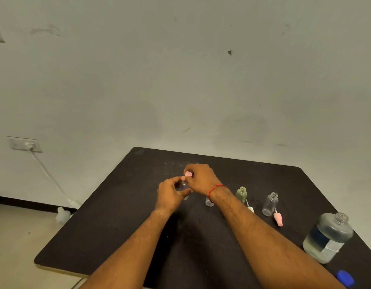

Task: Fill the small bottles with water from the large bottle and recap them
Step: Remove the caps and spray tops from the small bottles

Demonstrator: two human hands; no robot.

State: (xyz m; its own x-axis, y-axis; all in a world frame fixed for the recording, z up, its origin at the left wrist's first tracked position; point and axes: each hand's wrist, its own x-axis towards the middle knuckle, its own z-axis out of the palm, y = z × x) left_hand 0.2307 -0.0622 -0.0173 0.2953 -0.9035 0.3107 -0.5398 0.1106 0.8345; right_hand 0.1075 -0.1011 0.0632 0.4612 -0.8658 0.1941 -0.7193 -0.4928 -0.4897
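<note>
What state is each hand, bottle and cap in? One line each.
Left hand: grips held bottle.
Right hand: pinches pink cap above it.
Green bottle: upright, uncapped.
Clear bottle: upright, uncapped.
Large bottle: upright, open, partly filled.
Blue cap: off, lying on table.
Second pink cap: lying beside clear bottle.

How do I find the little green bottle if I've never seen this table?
Look at the dark table, on the side of the person's right hand. Just past that wrist, with its red thread, two uncapped little bottles stand in plain sight; the green bottle is the one nearer the wrist. It is tinted green, while its neighbour, the clear bottle, has no colour.
</note>
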